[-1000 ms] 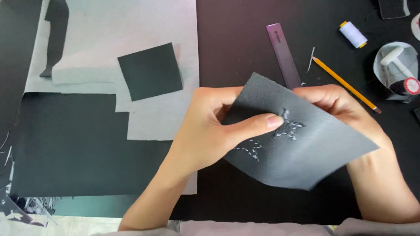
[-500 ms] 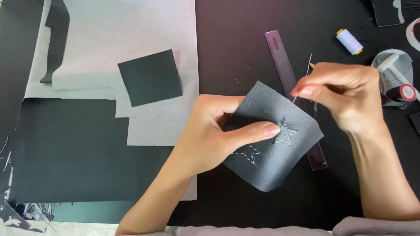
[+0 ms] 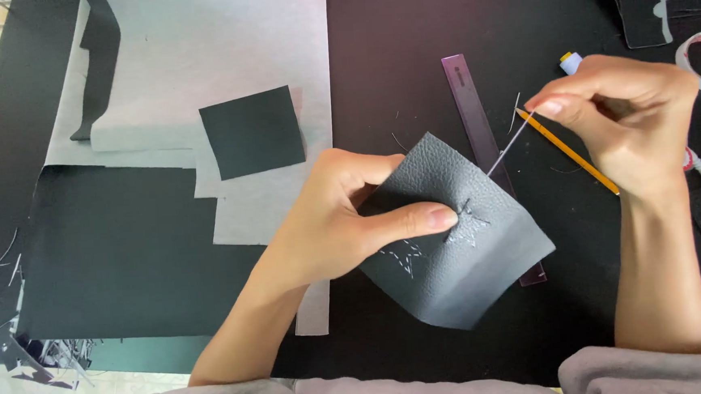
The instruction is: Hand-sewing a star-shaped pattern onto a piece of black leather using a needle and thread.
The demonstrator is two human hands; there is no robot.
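The left hand (image 3: 328, 231) pinches a dark grey square leather piece (image 3: 458, 239) with white star stitching, thumb on top. The right hand (image 3: 621, 115) is closed on a thin needle with white thread (image 3: 508, 143), pulled tight above a purple plastic ruler (image 3: 475, 116) and yellow pencil (image 3: 571, 151) on the black table (image 3: 406, 47).

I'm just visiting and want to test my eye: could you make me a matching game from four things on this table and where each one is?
Things:
1. grey leather piece
2. pencil
3. ruler
4. small dark square

Places:
A. lying on pale paper
B. partly under the leather
C. pinched in the left hand
D. on the table below the right hand

Pairs: 1-C, 2-D, 3-B, 4-A
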